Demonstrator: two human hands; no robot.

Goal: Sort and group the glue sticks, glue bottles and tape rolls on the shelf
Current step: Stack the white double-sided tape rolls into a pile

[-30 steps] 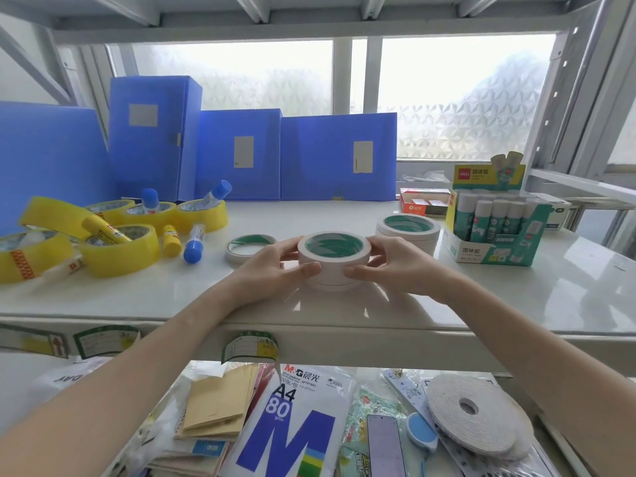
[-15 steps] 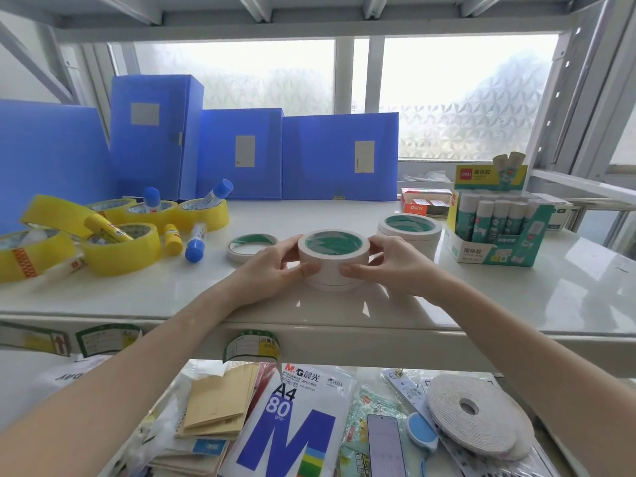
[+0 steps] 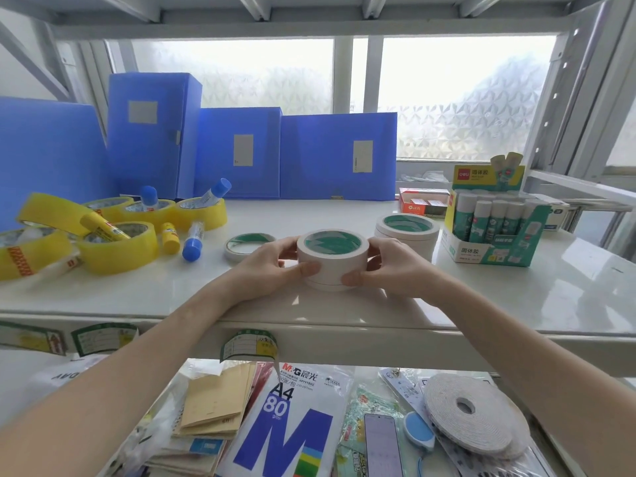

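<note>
Two small stacks of white tape rolls already stand on the shelf (image 3: 516,297): the front stack (image 3: 332,258) between the hands, and a second stack (image 3: 407,232) just behind it on the right. One thin white roll (image 3: 248,243) lies alone to the left, not yet joined to them. The glue sticks in the display box (image 3: 495,232) on the right look grouped. The left side is not sorted — the yellow tape rolls (image 3: 117,246) lie in a loose heap, and blue-capped glue bottles (image 3: 193,239) and small yellow glue tubes (image 3: 169,237) lie between them or stand inside them. So I judge the task is perhaps half done.

The left hand (image 3: 272,266) is curved half closed around the left side of the front stack, thumb on the near wall. The right hand (image 3: 392,266) does the same on the right side — both press the rolls lightly, and the stack rests on the shelf near the front edge.
</note>
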